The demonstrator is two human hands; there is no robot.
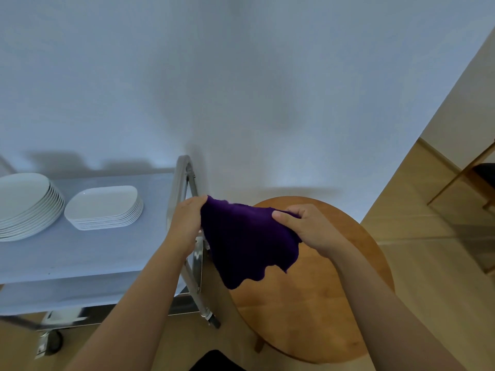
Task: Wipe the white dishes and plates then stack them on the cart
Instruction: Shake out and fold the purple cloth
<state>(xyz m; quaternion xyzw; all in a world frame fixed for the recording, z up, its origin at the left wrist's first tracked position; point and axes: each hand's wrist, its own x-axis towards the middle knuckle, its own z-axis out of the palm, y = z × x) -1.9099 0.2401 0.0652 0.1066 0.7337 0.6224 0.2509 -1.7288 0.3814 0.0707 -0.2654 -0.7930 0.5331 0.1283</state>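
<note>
A dark purple cloth (246, 245) hangs in the air between my hands, over the gap between cart and round table. My left hand (187, 223) grips its left corner and my right hand (308, 226) pinches its right corner. On the cart (80, 258), covered with a pale cloth, stands a stack of round white plates (24, 204) at the far left. Beside it is a stack of white oblong dishes (104, 207). Both stacks lie left of my hands.
A round wooden table (316, 303) stands below and right of the cloth. The cart's metal handle frame (184, 180) rises just behind my left hand. A white wall fills the back. Wooden floor and a chair leg (460, 178) show at the right.
</note>
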